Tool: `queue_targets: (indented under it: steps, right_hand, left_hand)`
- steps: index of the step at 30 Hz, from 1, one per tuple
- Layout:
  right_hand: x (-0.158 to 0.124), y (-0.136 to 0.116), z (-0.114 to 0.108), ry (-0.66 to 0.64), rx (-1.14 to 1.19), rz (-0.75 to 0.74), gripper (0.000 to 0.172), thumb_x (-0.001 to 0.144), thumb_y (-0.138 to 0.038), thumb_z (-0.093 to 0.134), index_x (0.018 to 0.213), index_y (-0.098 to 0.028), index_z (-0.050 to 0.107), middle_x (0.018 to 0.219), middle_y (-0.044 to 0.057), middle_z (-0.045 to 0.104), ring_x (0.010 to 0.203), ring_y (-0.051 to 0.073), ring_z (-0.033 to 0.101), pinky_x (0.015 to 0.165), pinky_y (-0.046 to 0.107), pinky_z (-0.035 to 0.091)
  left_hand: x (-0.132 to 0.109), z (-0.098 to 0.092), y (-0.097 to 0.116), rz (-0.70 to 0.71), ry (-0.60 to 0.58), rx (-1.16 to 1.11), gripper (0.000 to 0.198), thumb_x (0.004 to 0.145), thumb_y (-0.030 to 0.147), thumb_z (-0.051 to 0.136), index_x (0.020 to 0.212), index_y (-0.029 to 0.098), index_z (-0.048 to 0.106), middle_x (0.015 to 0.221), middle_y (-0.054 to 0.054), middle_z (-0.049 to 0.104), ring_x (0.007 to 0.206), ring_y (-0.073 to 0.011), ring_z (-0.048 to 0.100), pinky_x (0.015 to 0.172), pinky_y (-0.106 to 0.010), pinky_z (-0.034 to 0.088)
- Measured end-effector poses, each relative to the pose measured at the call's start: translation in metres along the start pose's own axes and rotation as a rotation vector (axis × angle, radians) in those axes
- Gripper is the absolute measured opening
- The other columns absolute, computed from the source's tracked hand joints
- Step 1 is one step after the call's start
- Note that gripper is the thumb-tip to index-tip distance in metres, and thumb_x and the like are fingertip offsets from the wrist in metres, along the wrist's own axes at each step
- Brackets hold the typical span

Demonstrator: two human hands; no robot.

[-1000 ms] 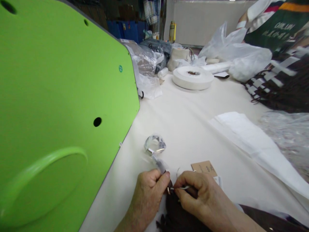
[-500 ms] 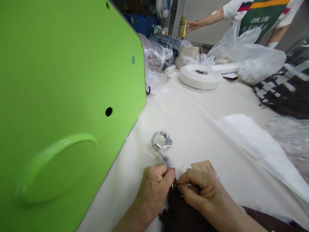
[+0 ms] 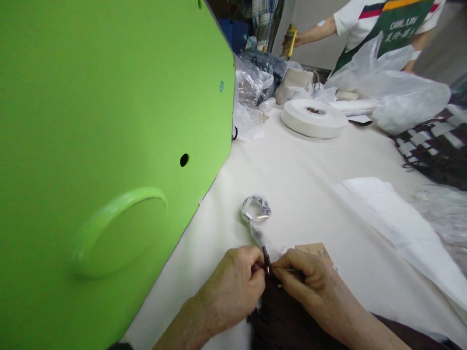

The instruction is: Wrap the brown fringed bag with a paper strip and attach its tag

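Observation:
My left hand (image 3: 237, 279) is closed, thumb against curled fingers, on a thin dark brown strap (image 3: 266, 256). Opposite it, my right hand (image 3: 310, 282) pinches at the same spot; whatever its fingertips hold is too small to name. A small shiny metal piece shows between the hands. Beneath them lies a dark brown soft item (image 3: 288, 318), partly covered by my right hand and forearm. Beyond the strap's upper end, a round ring in clear plastic wrap (image 3: 256, 209) rests on the table. A tan card tag (image 3: 314, 249) shows behind my right hand.
A large green panel (image 3: 127, 107) stands along the left. On the white table (image 3: 292, 180) are a white tape roll (image 3: 314, 119), a white sheet (image 3: 394, 218), plastic bags (image 3: 412, 102) and a dark woven item (image 3: 438, 141). At the back, a co-worker's hand (image 3: 297, 40) holds a bottle.
The view has shifted, so the scene sits further right. My left fingers have moved, and the dark strap now shows between my hands. The co-worker's hand has closed on the bottle.

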State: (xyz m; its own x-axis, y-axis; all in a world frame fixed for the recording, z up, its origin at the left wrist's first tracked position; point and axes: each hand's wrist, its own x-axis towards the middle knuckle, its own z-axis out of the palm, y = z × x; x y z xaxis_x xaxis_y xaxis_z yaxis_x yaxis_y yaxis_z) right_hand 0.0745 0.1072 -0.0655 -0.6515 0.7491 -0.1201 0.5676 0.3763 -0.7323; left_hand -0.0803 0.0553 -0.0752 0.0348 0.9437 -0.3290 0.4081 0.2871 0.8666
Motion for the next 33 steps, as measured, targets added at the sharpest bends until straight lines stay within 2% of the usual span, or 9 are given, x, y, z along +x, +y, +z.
queue_targets:
  steps: [5, 15, 18, 22, 24, 26, 28, 31, 33]
  right_hand:
    - [0.000, -0.001, 0.000, 0.003, -0.004, 0.011, 0.022, 0.078, -0.022, 0.044, 0.063, -0.018, 0.059, 0.054, -0.001, 0.059, 0.051, 0.011, 0.055, 0.046, 0.018, 0.040]
    - [-0.002, 0.000, 0.003, 0.043, 0.006, -0.012, 0.019, 0.079, -0.021, 0.047, 0.066, -0.018, 0.061, 0.056, -0.001, 0.061, 0.052, 0.011, 0.056, 0.047, 0.019, 0.042]
    - [-0.004, 0.000, 0.003, 0.086, -0.040, -0.064, 0.015, 0.081, -0.020, 0.049, 0.076, -0.019, 0.063, 0.062, 0.000, 0.062, 0.058, 0.012, 0.057, 0.052, 0.020, 0.044]
    - [-0.005, -0.001, 0.002, 0.120, -0.096, -0.156, 0.015, 0.083, -0.017, 0.050, 0.089, -0.021, 0.062, 0.077, 0.003, 0.063, 0.070, 0.014, 0.058, 0.064, 0.024, 0.047]
    - [-0.006, -0.001, 0.002, 0.109, -0.101, -0.182, 0.015, 0.084, -0.016, 0.049, 0.086, -0.021, 0.062, 0.080, 0.003, 0.062, 0.072, 0.014, 0.058, 0.065, 0.024, 0.047]
    - [-0.006, -0.002, 0.002, 0.102, -0.108, -0.195, 0.015, 0.084, -0.015, 0.049, 0.085, -0.021, 0.062, 0.079, 0.003, 0.062, 0.072, 0.014, 0.058, 0.063, 0.023, 0.047]
    - [-0.006, -0.002, 0.002, 0.098, -0.114, -0.207, 0.015, 0.084, -0.014, 0.049, 0.087, -0.021, 0.062, 0.079, 0.003, 0.062, 0.072, 0.014, 0.058, 0.062, 0.022, 0.047]
    - [-0.005, -0.003, 0.002, 0.106, -0.116, -0.218, 0.016, 0.084, -0.013, 0.049, 0.088, -0.021, 0.063, 0.078, 0.002, 0.062, 0.072, 0.014, 0.058, 0.063, 0.022, 0.047]
    - [-0.004, -0.004, 0.002, 0.107, -0.117, -0.219, 0.016, 0.084, -0.013, 0.049, 0.087, -0.021, 0.063, 0.077, 0.002, 0.062, 0.071, 0.014, 0.058, 0.062, 0.022, 0.047]
  left_hand:
    - [0.001, 0.005, -0.002, -0.029, 0.022, 0.135, 0.012, 0.071, 0.014, 0.045, 0.066, 0.017, 0.056, 0.062, 0.001, 0.054, 0.059, -0.0109, 0.047, 0.056, -0.022, 0.031]
    - [-0.002, 0.012, -0.002, -0.039, 0.073, 0.344, 0.014, 0.069, 0.009, 0.042, 0.059, 0.018, 0.044, 0.057, 0.002, 0.048, 0.054, -0.0106, 0.044, 0.051, -0.023, 0.026]
    - [-0.006, 0.014, -0.007, 0.036, 0.202, 0.535, 0.015, 0.070, 0.007, 0.041, 0.062, 0.018, 0.048, 0.057, 0.001, 0.050, 0.051, -0.0119, 0.046, 0.049, -0.024, 0.027]
    - [-0.012, 0.010, -0.021, 0.255, 0.519, 0.823, 0.020, 0.071, 0.005, 0.037, 0.063, 0.018, 0.050, 0.055, -0.001, 0.051, 0.044, -0.0153, 0.050, 0.043, -0.026, 0.029]
    - [-0.018, 0.005, -0.027, 0.292, 0.623, 0.903, 0.022, 0.072, 0.004, 0.036, 0.062, 0.019, 0.048, 0.053, 0.000, 0.049, 0.041, -0.0157, 0.050, 0.040, -0.027, 0.030]
    - [-0.023, -0.001, -0.031, 0.281, 0.668, 0.923, 0.022, 0.073, 0.004, 0.036, 0.061, 0.020, 0.046, 0.053, 0.001, 0.048, 0.040, -0.0155, 0.049, 0.039, -0.027, 0.031]
    - [-0.027, -0.002, -0.030, 0.261, 0.639, 0.839, 0.020, 0.075, 0.005, 0.038, 0.065, 0.019, 0.047, 0.057, 0.001, 0.050, 0.043, -0.0149, 0.051, 0.041, -0.026, 0.035]
    - [-0.028, 0.005, -0.022, 0.260, 0.459, 0.649, 0.015, 0.079, 0.008, 0.041, 0.079, 0.019, 0.051, 0.070, 0.000, 0.056, 0.056, -0.0148, 0.058, 0.050, -0.025, 0.044]
    - [-0.024, 0.014, -0.017, 0.254, 0.339, 0.626, 0.016, 0.079, 0.008, 0.042, 0.082, 0.020, 0.052, 0.075, -0.001, 0.057, 0.061, -0.0161, 0.060, 0.052, -0.025, 0.046]
